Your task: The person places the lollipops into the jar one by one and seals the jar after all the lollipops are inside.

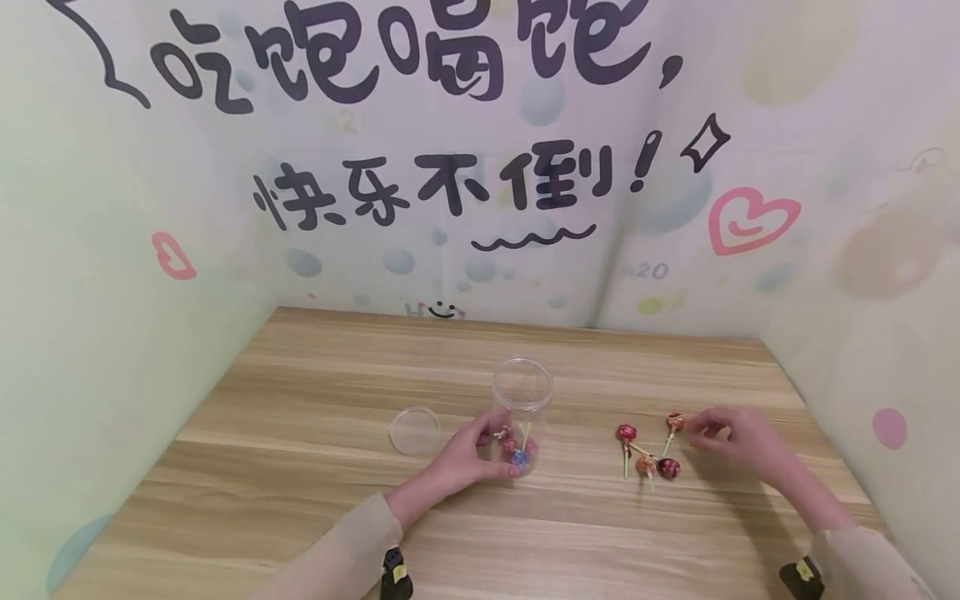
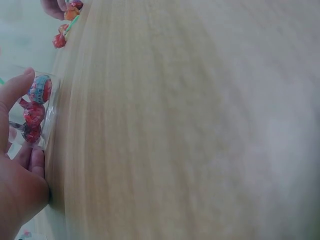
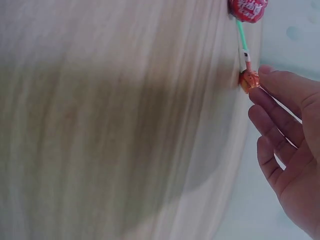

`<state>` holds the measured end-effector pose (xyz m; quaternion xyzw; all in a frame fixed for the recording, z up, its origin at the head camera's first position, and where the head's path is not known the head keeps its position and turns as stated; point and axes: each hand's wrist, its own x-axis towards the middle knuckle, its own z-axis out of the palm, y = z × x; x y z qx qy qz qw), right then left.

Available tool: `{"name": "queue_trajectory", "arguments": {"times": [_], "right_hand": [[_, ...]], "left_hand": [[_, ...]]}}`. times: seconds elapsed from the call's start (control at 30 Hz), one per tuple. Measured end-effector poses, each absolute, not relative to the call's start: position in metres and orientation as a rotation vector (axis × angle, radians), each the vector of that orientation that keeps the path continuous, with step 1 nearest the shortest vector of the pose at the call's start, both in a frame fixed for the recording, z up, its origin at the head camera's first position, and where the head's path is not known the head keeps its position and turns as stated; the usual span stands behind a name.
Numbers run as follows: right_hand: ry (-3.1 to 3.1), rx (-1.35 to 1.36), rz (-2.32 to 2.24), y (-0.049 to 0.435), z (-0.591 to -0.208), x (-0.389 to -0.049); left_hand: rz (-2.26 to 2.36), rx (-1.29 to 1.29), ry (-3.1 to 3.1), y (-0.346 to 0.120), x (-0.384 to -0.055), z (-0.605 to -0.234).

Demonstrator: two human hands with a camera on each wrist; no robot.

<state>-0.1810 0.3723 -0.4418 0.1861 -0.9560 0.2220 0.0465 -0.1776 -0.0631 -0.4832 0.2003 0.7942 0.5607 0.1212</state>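
Left hand [image 1: 467, 452]: curled round the lower part of a clear jar [image 1: 522, 406], thumb on one side and fingers on the other, jar upright on the table [image 1: 570, 550]. Right hand [image 1: 738, 435]: thumb and forefinger slightly parted, a narrow gap at the head of the far orange lollipop [image 1: 675, 422]; other fingers loosely bent; whether the tips touch the wrapper cannot be told, and no firm pinch shows. Jar contents: at least three lollipops, heads down at the base, comprising a blue-and-red lollipop [image 2: 40, 90], a red one [image 2: 34, 114] and a darker red one [image 2: 32, 133]; jar mouth uncovered. Outside the jar, to its right: four lollipops lying loosely grouped, namely the far orange one at the right hand, a bright red lollipop [image 1: 626, 432] nearest the jar, a near orange lollipop [image 1: 646, 464] and a dark red lollipop [image 1: 670, 468], some sticks crossing. Clear lid [image 1: 415, 431]: flat on the table, left of the jar and apart from it. Progress, as judged from this layout: jar filling partly done, somewhat under half of the visible lollipops inside; four remain out, and the lid is off.
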Motion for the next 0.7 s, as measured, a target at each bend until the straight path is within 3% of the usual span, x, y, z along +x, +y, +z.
{"name": "queue_trajectory", "arguments": {"times": [0.7], "right_hand": [[-3.053,0.365,0.617,0.358,-0.450,-0.203]], "left_hand": [[1.619,0.553,2.338,-0.063,-0.177,-0.483]]}}
